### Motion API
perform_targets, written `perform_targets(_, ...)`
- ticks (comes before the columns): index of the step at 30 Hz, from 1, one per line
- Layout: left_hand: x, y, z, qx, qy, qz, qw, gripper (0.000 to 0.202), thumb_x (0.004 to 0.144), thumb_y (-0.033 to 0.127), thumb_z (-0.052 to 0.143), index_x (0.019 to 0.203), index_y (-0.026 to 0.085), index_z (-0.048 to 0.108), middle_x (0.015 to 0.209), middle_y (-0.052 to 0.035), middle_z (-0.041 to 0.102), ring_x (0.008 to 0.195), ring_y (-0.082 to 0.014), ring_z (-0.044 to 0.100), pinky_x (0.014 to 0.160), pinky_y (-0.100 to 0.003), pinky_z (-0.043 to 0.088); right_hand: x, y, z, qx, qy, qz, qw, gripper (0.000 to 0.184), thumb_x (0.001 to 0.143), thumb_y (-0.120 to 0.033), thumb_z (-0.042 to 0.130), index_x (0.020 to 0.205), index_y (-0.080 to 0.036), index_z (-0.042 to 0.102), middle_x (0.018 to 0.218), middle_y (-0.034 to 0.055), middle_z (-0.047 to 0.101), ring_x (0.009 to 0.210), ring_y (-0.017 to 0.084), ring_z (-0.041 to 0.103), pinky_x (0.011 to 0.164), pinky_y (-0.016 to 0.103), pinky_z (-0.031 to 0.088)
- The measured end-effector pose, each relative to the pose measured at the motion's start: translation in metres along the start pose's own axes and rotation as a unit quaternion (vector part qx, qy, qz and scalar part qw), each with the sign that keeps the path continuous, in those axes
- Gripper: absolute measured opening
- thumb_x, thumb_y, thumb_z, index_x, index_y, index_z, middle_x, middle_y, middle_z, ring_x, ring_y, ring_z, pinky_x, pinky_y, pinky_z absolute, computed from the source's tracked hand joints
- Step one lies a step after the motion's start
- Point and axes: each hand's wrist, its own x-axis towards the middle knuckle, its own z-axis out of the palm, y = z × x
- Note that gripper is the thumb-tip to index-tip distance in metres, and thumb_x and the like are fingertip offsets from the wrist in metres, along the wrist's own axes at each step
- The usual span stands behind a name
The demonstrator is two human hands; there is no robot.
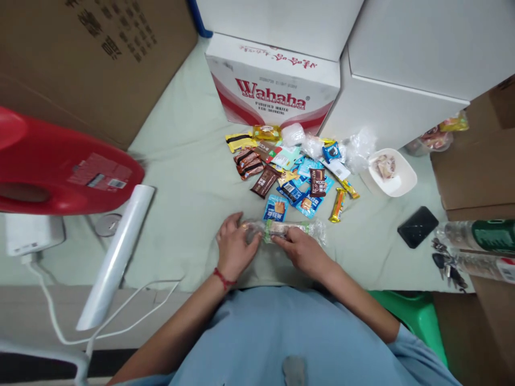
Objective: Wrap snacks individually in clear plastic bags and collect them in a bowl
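Observation:
Both my hands rest on a pale green cloth (189,177) just in front of my body. My left hand (235,244) pinches the left end of a clear plastic bag of snacks (284,229), fingers closed on it. My right hand (303,252) grips the same bag from below and to the right. The bag lies flat across the two hands, with small wrapped items showing through it. Just beyond the bag lies a pile of wrapped snacks (289,171) in brown, blue, yellow and gold wrappers.
A Wahaha carton (277,88) and white boxes (402,69) stand behind the pile. A white bowl (396,179), a black phone (417,227), keys (444,262) and bottles (478,236) lie right. A red jug (60,166), a plastic-film roll (116,257) and a white cable (48,300) lie left.

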Motion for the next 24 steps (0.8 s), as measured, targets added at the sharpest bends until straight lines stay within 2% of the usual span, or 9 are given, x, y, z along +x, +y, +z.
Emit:
perform_targets(1, -0.001, 0.005, -0.002, -0.036, 0.005, 0.002, 0.999, 0.023, 0.090, 0.040, 0.064, 0.093, 0.019, 0.070, 0.118, -0.0149, 0.068, 0.114, -0.0315, 0.065, 0.098, -0.050, 0.054, 0.000, 0.000, 0.000, 0.004, 0.004, -0.004, 1.000, 0.037, 0.109, -0.022, 0.049, 0.141, -0.024, 0.068, 0.098, 0.0072, 0.062, 0.087, 0.021, 0.050, 0.075, 0.030, 0.038)
perform_targets(3, -0.002, 0.014, -0.009, -0.105, 0.012, 0.019, 0.994, 0.017, 0.093, 0.033, 0.060, 0.082, 0.020, 0.064, 0.090, -0.0048, 0.065, 0.081, -0.0189, 0.064, 0.076, -0.034, 0.056, 0.001, 0.001, 0.002, 0.009, 0.012, -0.009, 1.000, 0.036, 0.110, -0.024, 0.048, 0.139, -0.025, 0.068, 0.098, 0.0072, 0.063, 0.088, 0.021, 0.051, 0.077, 0.031, 0.039)
perform_targets(5, -0.002, 0.024, -0.014, -0.145, 0.001, 0.060, 0.988, 0.017, 0.095, 0.028, 0.059, 0.079, 0.021, 0.062, 0.082, -0.0013, 0.062, 0.071, -0.0149, 0.060, 0.069, -0.028, 0.053, 0.002, 0.002, 0.005, 0.015, 0.018, -0.013, 1.000, 0.035, 0.110, -0.027, 0.047, 0.139, -0.025, 0.068, 0.098, 0.0064, 0.064, 0.089, 0.021, 0.052, 0.079, 0.031, 0.041)
perform_targets(9, -0.005, 0.044, -0.005, -0.125, -0.076, 0.181, 0.972, 0.020, 0.100, 0.026, 0.053, 0.106, 0.019, 0.071, 0.109, -0.0097, 0.072, 0.101, -0.0206, 0.068, 0.091, -0.036, 0.057, 0.000, 0.001, 0.010, 0.038, 0.039, -0.024, 0.998, 0.031, 0.109, -0.023, 0.047, 0.127, -0.021, 0.073, 0.107, 0.0095, 0.067, 0.099, 0.023, 0.055, 0.087, 0.035, 0.046)
perform_targets(13, -0.013, 0.052, 0.015, 0.010, -0.120, 0.255, 0.959, 0.039, 0.102, 0.034, 0.051, 0.130, 0.014, 0.068, 0.135, -0.0185, 0.068, 0.124, -0.0324, 0.062, 0.104, -0.052, 0.051, -0.014, 0.005, 0.000, 0.112, 0.063, -0.038, 0.991, 0.028, 0.104, -0.017, 0.050, 0.117, -0.020, 0.074, 0.113, 0.0117, 0.070, 0.102, 0.025, 0.058, 0.091, 0.039, 0.050)
perform_targets(16, -0.018, 0.050, 0.021, 0.081, -0.118, 0.297, 0.944, 0.043, 0.102, 0.031, 0.050, 0.138, 0.012, 0.065, 0.141, -0.0194, 0.067, 0.128, -0.0331, 0.060, 0.103, -0.050, 0.049, -0.024, 0.016, -0.016, 0.095, 0.160, 0.084, 0.979, 0.032, 0.105, -0.021, 0.048, 0.125, -0.022, 0.072, 0.099, 0.0101, 0.069, 0.096, 0.026, 0.060, 0.091, 0.040, 0.051)
perform_targets(19, -0.020, 0.047, 0.022, 0.115, -0.112, 0.318, 0.934, 0.045, 0.099, 0.021, 0.052, 0.142, 0.014, 0.063, 0.143, -0.0177, 0.067, 0.127, -0.0303, 0.062, 0.099, -0.045, 0.049, -0.028, 0.032, -0.025, 0.000, 0.234, 0.227, 0.945, 0.038, 0.101, -0.036, 0.059, 0.133, -0.019, 0.069, 0.120, 0.0180, 0.065, 0.113, 0.034, 0.055, 0.101, 0.052, 0.048)
perform_targets(21, -0.020, 0.045, 0.022, 0.120, -0.110, 0.319, 0.934, 0.047, 0.098, 0.017, 0.052, 0.144, 0.016, 0.062, 0.143, -0.0166, 0.068, 0.127, -0.0292, 0.063, 0.097, -0.044, 0.049, -0.029, 0.041, -0.027, -0.012, 0.205, 0.230, 0.951, 0.036, 0.096, -0.040, 0.067, 0.125, -0.019, 0.072, 0.132, 0.0204, 0.061, 0.123, 0.038, 0.050, 0.107, 0.057, 0.045)
perform_targets(24, -0.019, 0.042, 0.024, 0.120, -0.114, 0.324, 0.932, 0.049, 0.098, 0.016, 0.051, 0.146, 0.017, 0.061, 0.143, -0.0157, 0.068, 0.127, -0.0287, 0.062, 0.097, -0.044, 0.049, -0.034, 0.050, -0.032, 0.043, 0.140, 0.192, 0.970, 0.017, 0.098, -0.034, 0.062, 0.101, -0.020, 0.071, 0.125, 0.0161, 0.067, 0.117, 0.033, 0.057, 0.104, 0.050, 0.048)
